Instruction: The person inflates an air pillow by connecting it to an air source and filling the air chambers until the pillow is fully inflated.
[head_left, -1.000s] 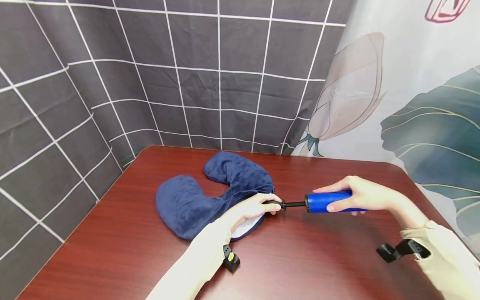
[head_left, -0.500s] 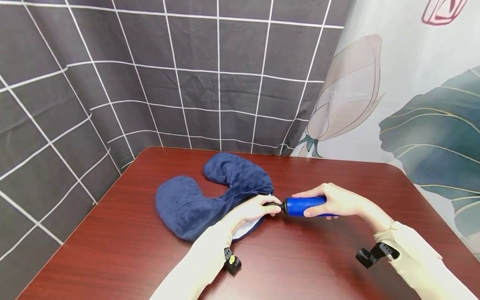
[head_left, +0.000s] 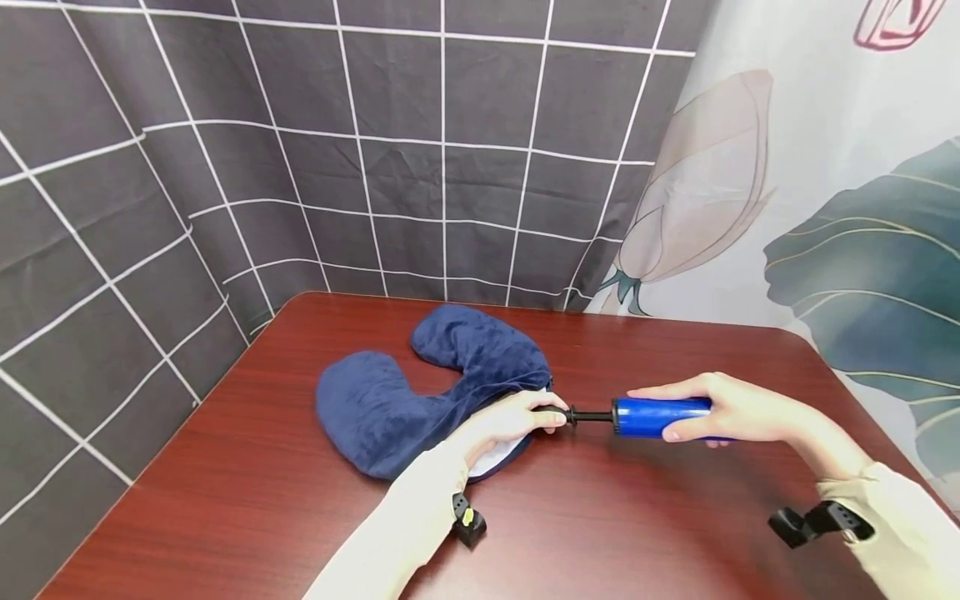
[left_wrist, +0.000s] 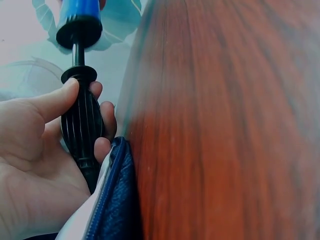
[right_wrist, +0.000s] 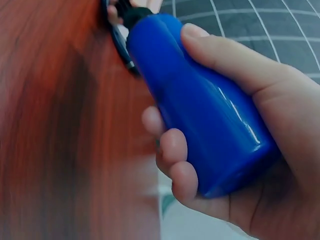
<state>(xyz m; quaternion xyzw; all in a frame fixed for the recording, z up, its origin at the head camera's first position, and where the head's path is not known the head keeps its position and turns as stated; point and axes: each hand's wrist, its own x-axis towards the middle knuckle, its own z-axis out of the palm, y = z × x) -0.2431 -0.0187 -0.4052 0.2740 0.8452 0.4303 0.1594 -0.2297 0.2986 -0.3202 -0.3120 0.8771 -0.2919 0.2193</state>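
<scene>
The blue pump (head_left: 643, 416) is between my 2 hands, to the right of the navy pillow (head_left: 386, 417); whether it touches the table (head_left: 637, 533), I cannot tell. My right hand (head_left: 738, 408) grasps its blue body, with the thumb on 1 side and the fingers curled around the other; in the head view this hand mostly covers the outer end. My left hand (head_left: 510, 417) grasps the black handle (left_wrist: 80, 122), largely concealed from above but clear in the left wrist view. Between them the thin rod (head_left: 594, 416) is exposed. My left hand covers part of the pillow, where white lining (head_left: 491, 457) shows along the zipper (left_wrist: 102, 202). The frame cuts off my 2 sleeves (head_left: 386, 542). Behind the table hangs a dark grid curtain (head_left: 480, 183).
</scene>
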